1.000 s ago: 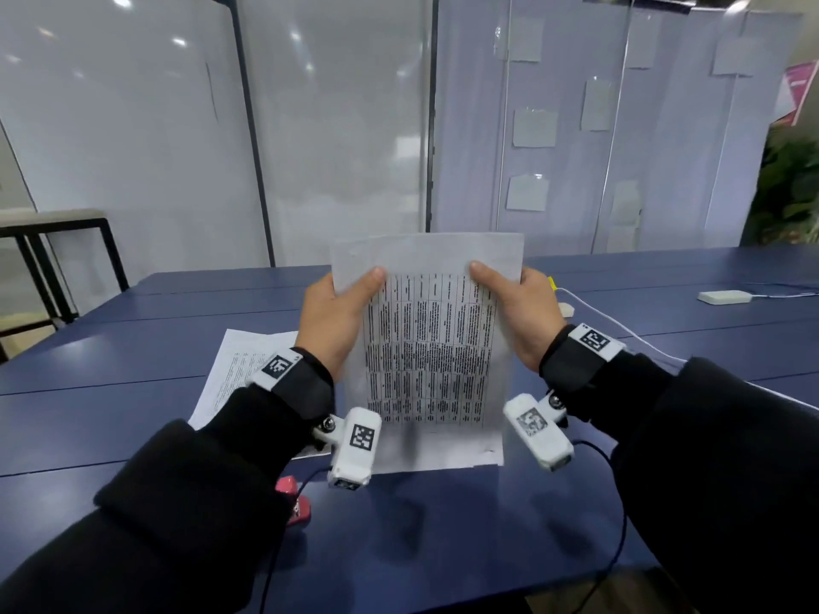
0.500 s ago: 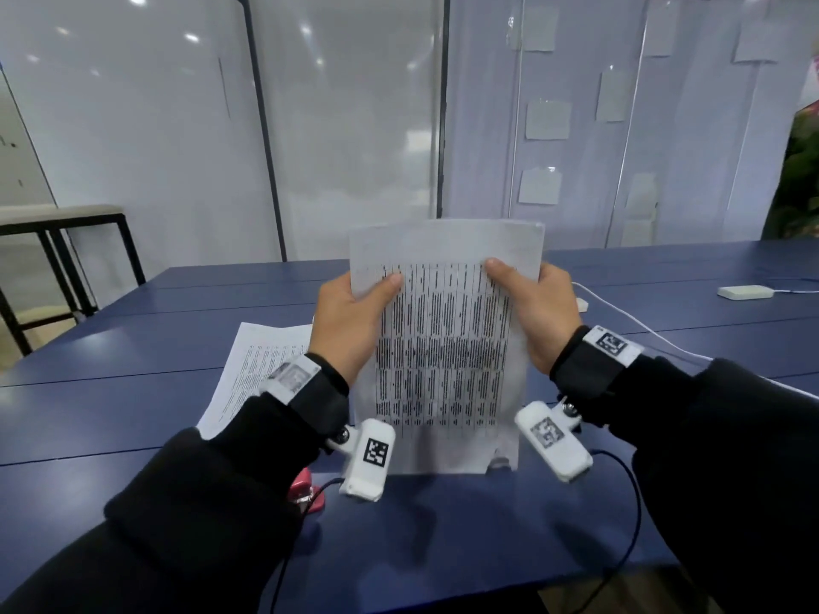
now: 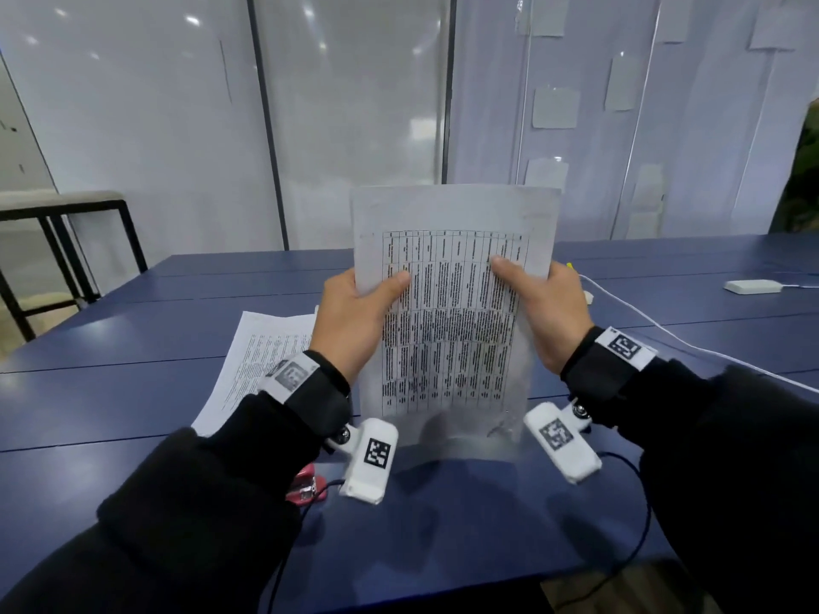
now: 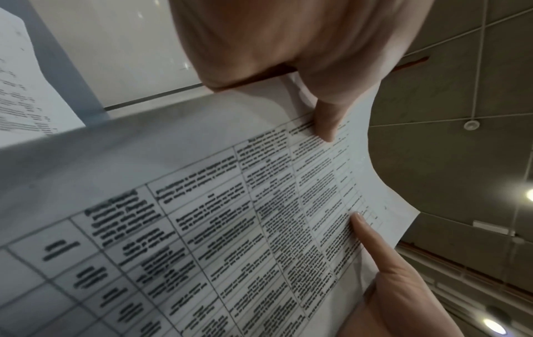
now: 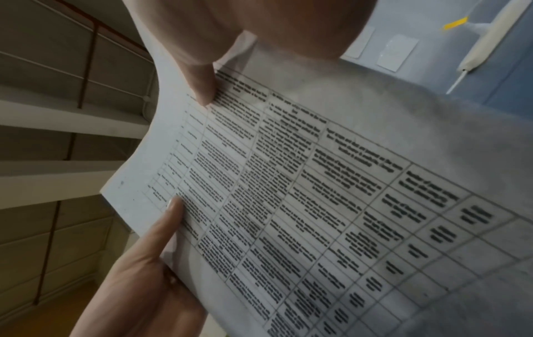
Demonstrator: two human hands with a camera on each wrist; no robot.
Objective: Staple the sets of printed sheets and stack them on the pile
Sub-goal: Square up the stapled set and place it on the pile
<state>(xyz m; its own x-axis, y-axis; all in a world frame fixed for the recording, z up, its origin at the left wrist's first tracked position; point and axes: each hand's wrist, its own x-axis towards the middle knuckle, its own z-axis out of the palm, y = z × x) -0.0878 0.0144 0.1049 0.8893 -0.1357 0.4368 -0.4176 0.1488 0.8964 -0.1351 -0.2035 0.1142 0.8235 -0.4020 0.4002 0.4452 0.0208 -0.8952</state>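
Left hand [image 3: 354, 321] grips the left edge of the sheets [image 3: 452, 316], thumb across the printed table, fingers behind. Right hand [image 3: 547, 314] grips the right edge the same way. Sheets upright, bottom edge on or just above the blue table [image 3: 133, 392]; cannot tell which. Pile [image 3: 261, 361] lies flat, left of the sheets. Red stapler [image 3: 306, 485] near the left wrist, partly hidden by the sleeve.

set of printed sheets [image 3: 452, 321]: lifted slightly, top edge higher against the wall than 1.0 s ago, bottom edge just over the table [image 3: 133, 392] | left hand [image 3: 354, 321] and right hand [image 3: 547, 314]: raised with it, thumbs lower on the page
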